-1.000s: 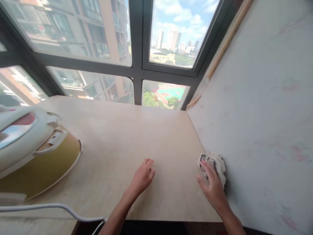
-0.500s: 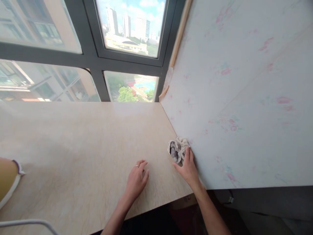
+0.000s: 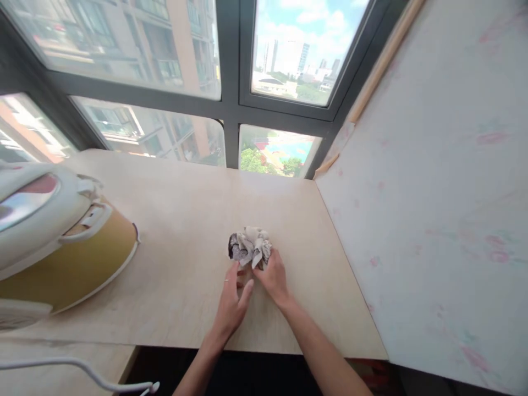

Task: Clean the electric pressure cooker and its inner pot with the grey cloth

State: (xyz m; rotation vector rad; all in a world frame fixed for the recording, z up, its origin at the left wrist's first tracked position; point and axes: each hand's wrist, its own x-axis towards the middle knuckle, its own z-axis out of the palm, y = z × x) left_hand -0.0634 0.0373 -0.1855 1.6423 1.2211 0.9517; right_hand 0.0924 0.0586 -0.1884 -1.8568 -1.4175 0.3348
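A crumpled, grey-and-cream cloth (image 3: 249, 245) lies bunched on the pale countertop (image 3: 177, 220), near its middle. My right hand (image 3: 273, 275) grips the cloth's lower right side, with the thumb under its front edge. Just below the cloth's left part is my left hand (image 3: 234, 297), a ring on one finger. Its thumb and fingers are apart with nothing between them, and the fingertips come up to the cloth's lower edge.
A yellow and white rice cooker (image 3: 82, 247) stands on the counter at the left. A white cable (image 3: 74, 363) crosses the lower left corner. Dark-framed windows (image 3: 231, 110) line the back, and a flowered wall panel (image 3: 433, 209) bounds the right side.
My right hand has brought the cloth from the wall's edge leftward to the counter's middle, close to my left hand. The view has turned left, showing more of the rice cooker.
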